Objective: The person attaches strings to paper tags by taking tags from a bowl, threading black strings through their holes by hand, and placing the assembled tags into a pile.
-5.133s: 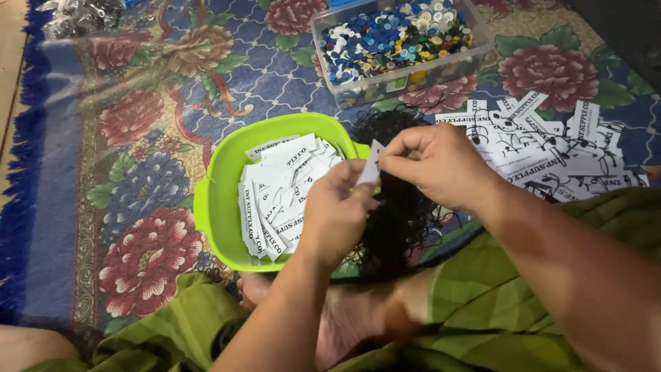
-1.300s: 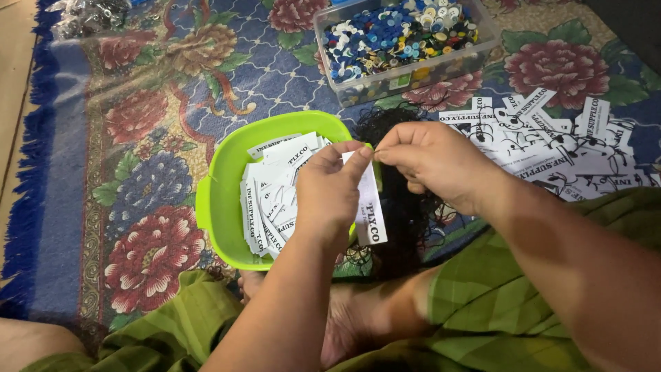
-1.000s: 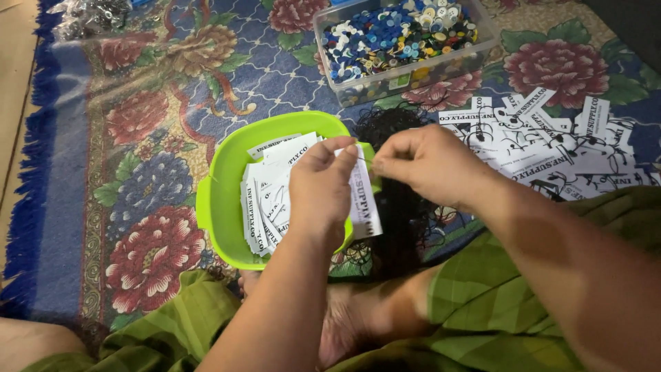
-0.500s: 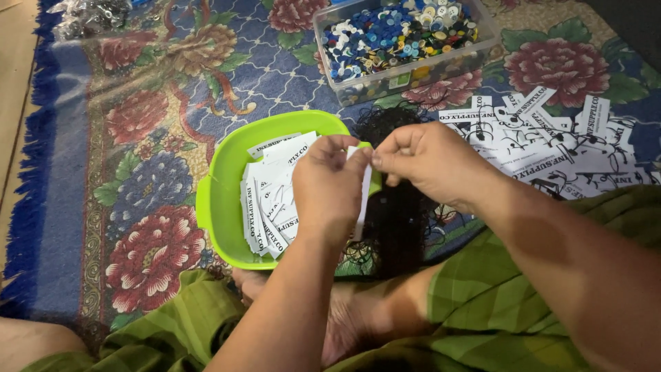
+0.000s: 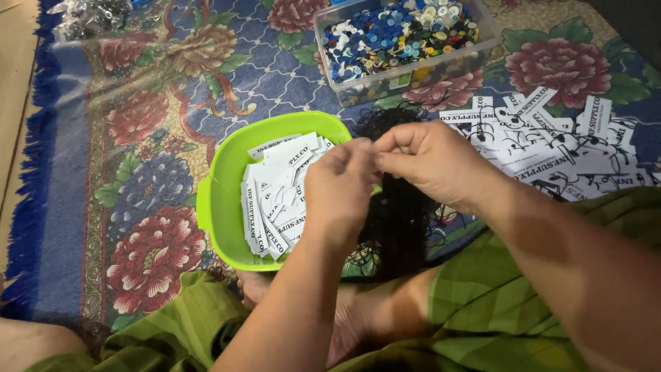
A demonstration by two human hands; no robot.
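Green plastic bowl (image 5: 219, 207) at the left already holds a stack of white paper tags (image 5: 275, 193). Left hand (image 5: 337, 189) and right hand (image 5: 430, 162) pinch together just beside its rim, probably on 1 tag hidden by the fingers. Black strings (image 5: 399, 220) lie beneath; many loose tags (image 5: 551, 148) remain at the right.

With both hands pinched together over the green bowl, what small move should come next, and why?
Probably lower the left hand and release into the green bowl: the fingertips of both it and the right hand meet just above the bowl's rim, where white paper tags are already piled.
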